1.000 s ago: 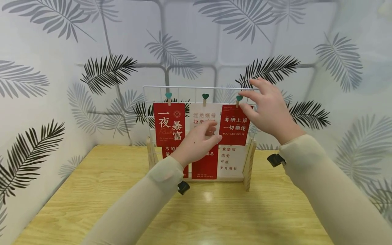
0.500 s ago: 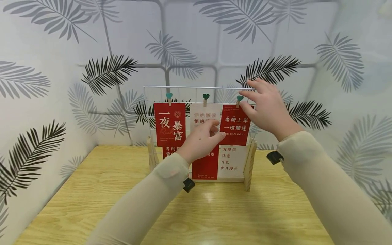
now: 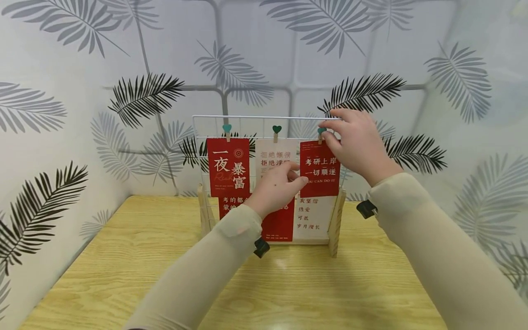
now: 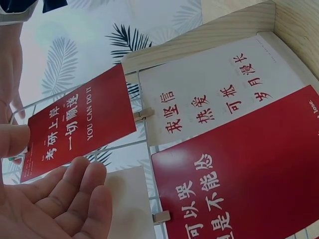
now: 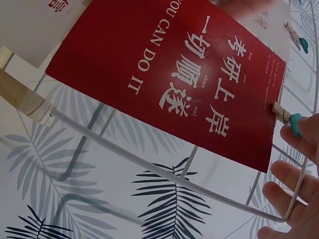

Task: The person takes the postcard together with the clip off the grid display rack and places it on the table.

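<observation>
My right hand (image 3: 358, 144) is at the top right of a white wire grid rack (image 3: 251, 117). Its thumb and index finger pinch a wooden clip with a teal heart (image 5: 295, 124), and the other fingers reach around the grid's edge. The clip sits on the top edge of a red card with white lettering (image 3: 319, 167), which hangs nearly straight. My left hand (image 3: 275, 190) is beside that card's left edge, in front of the middle cards. Its fingers are loosely bent and hold nothing in the left wrist view.
Other cards hang on the rack: a red one (image 3: 228, 167) at upper left, a pale one (image 3: 264, 147) at top centre, and a white one (image 3: 315, 220) at lower right. The wooden stand (image 3: 337, 224) rests on a wood-grain table (image 3: 288, 288), with leaf-patterned covering (image 3: 264, 46) behind.
My left hand has moved right, toward the red card. The card's lower end has swung slightly right, so it hangs straighter. The right hand stays at the clip with its fingers a little lower.
</observation>
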`<action>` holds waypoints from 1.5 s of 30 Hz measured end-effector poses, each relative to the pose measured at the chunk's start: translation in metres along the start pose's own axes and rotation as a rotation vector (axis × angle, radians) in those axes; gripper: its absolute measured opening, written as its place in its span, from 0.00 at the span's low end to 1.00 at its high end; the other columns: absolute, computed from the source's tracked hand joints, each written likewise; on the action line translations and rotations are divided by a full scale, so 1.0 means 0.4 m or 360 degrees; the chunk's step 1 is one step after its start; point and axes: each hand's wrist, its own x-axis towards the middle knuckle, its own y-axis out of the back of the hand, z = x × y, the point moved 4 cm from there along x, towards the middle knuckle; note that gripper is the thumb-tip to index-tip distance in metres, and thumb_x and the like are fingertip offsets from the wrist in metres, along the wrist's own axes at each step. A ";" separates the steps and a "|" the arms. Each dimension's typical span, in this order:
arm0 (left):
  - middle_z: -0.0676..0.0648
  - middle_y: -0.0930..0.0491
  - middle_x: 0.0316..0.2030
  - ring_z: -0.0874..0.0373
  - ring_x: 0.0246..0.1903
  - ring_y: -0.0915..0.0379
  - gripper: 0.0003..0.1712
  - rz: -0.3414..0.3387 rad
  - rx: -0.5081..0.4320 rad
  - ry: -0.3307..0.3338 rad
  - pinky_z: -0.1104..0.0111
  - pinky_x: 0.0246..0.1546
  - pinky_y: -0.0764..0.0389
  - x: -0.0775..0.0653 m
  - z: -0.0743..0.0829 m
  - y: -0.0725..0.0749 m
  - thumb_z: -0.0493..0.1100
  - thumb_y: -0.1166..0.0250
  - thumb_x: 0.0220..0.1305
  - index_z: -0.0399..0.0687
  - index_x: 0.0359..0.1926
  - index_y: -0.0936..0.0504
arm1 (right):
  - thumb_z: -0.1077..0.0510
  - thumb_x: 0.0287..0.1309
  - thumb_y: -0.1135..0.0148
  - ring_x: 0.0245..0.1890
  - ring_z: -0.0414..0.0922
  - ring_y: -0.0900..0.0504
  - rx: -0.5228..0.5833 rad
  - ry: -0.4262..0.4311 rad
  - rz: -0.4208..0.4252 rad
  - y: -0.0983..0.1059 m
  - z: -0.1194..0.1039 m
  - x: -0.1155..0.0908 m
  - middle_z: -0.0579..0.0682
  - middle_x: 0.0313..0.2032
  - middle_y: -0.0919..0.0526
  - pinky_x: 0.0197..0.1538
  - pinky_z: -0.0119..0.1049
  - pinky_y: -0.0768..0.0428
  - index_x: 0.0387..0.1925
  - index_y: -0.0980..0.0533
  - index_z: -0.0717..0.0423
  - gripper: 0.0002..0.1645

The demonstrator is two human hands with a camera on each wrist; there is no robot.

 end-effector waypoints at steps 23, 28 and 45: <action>0.54 0.21 0.37 0.56 0.36 0.23 0.08 0.0074 -0.0003 -0.0090 0.62 0.39 0.21 0.028 0.007 0.001 0.51 0.40 0.73 0.54 0.46 0.27 | 0.54 0.70 0.38 0.62 0.58 0.27 -0.0016 -0.0064 0.0132 -0.014 -0.001 0.015 0.57 0.60 0.22 0.68 0.55 0.35 0.51 0.15 0.52 0.13; 0.53 0.21 0.34 0.56 0.33 0.24 0.06 0.0096 -0.0016 -0.0112 0.62 0.36 0.20 0.031 0.007 0.002 0.48 0.39 0.74 0.54 0.44 0.27 | 0.55 0.70 0.37 0.66 0.60 0.33 -0.0015 -0.0046 0.0184 -0.012 0.002 0.013 0.59 0.64 0.27 0.69 0.56 0.37 0.48 0.14 0.53 0.12; 0.52 0.22 0.32 0.57 0.32 0.24 0.05 0.0115 0.0002 -0.0112 0.63 0.35 0.21 0.034 0.008 0.010 0.47 0.38 0.73 0.55 0.42 0.27 | 0.54 0.66 0.33 0.59 0.61 0.38 -0.0144 0.0003 0.0237 0.008 0.001 0.007 0.60 0.56 0.32 0.62 0.58 0.38 0.42 0.11 0.50 0.08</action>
